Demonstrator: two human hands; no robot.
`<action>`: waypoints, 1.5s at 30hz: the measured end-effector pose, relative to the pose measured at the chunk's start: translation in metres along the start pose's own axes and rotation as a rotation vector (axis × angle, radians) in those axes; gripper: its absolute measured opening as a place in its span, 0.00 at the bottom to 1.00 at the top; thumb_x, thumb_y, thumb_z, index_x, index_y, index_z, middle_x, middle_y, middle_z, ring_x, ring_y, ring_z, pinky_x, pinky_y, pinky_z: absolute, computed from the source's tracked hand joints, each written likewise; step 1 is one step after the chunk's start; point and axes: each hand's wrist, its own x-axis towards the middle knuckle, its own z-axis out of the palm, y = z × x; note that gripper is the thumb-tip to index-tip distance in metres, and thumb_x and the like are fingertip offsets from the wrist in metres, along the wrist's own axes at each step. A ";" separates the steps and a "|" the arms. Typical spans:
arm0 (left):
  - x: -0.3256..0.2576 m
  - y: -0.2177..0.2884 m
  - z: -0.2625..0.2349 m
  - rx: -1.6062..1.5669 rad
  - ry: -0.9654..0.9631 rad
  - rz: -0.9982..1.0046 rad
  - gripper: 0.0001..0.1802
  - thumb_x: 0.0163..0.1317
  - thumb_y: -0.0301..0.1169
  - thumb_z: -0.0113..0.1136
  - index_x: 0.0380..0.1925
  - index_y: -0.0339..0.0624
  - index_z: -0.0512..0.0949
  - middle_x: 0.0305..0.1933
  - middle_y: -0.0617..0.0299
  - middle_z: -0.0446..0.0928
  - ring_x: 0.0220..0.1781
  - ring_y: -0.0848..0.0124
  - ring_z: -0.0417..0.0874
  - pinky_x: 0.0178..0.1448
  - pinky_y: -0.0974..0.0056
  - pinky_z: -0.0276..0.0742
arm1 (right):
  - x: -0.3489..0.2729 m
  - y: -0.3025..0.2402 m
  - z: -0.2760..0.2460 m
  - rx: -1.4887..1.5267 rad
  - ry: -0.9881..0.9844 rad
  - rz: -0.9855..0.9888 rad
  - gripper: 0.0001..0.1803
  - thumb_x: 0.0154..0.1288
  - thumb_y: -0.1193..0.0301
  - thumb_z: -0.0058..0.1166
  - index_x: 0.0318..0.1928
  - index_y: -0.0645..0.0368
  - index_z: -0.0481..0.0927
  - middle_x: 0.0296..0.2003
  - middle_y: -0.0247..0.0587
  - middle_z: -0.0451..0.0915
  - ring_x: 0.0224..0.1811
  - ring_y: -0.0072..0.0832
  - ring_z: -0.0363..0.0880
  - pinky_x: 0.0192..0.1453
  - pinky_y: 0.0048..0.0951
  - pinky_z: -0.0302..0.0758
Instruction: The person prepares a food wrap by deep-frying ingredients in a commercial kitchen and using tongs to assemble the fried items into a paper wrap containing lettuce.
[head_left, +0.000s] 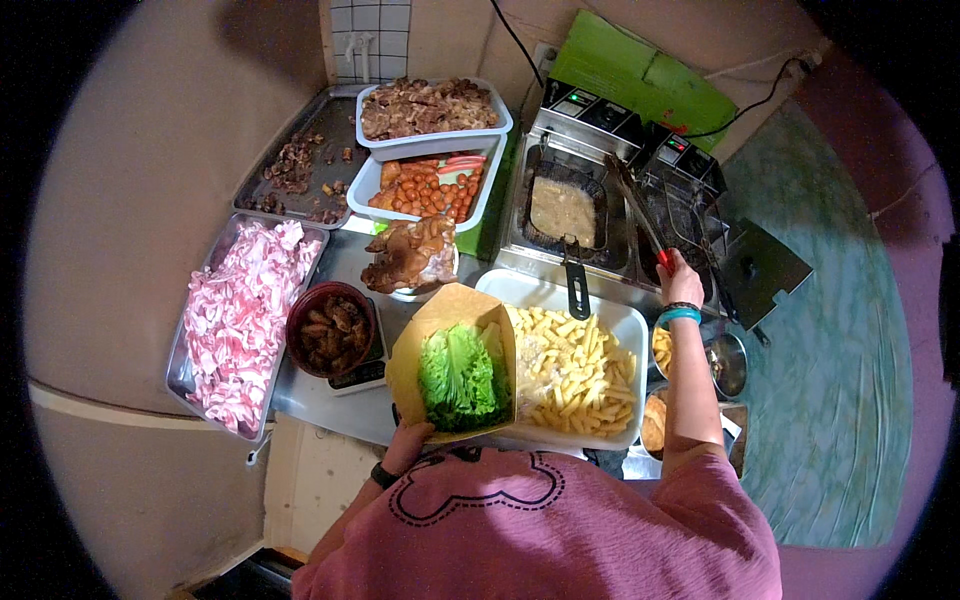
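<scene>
My left hand (408, 442) grips the lower left edge of a brown paper food box (447, 305). Green lettuce leaves (464, 380) lie inside it. Stretched out to the right, my right hand (680, 282) is closed around metal tongs (640, 212) with a red part at the grip. The tongs point up and away over the fryer (515, 225); whether their tips hold anything I cannot make out. In the fryer's left well, a black wire basket (577, 278) sits in pale bubbling oil. Beside the paper box stands a white tray (641, 365) of pale cut fries (585, 375).
At left are a metal tray of raw sliced meat (245, 320) and a brown bowl of cooked pieces (335, 330) on a scale (362, 380). Farther back stand tubs of cooked meat (430, 108) and small sausages (430, 188). Metal bowls (728, 362) stand at right.
</scene>
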 end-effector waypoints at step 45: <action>0.026 -0.031 -0.020 0.968 -0.125 0.401 0.12 0.51 0.30 0.49 0.35 0.36 0.69 0.31 0.60 0.69 0.33 0.69 0.70 0.34 0.67 0.67 | 0.118 0.125 -0.034 -0.337 -0.128 0.088 0.19 0.55 0.60 0.44 0.40 0.61 0.74 0.39 0.53 0.74 0.43 0.43 0.73 0.45 0.39 0.71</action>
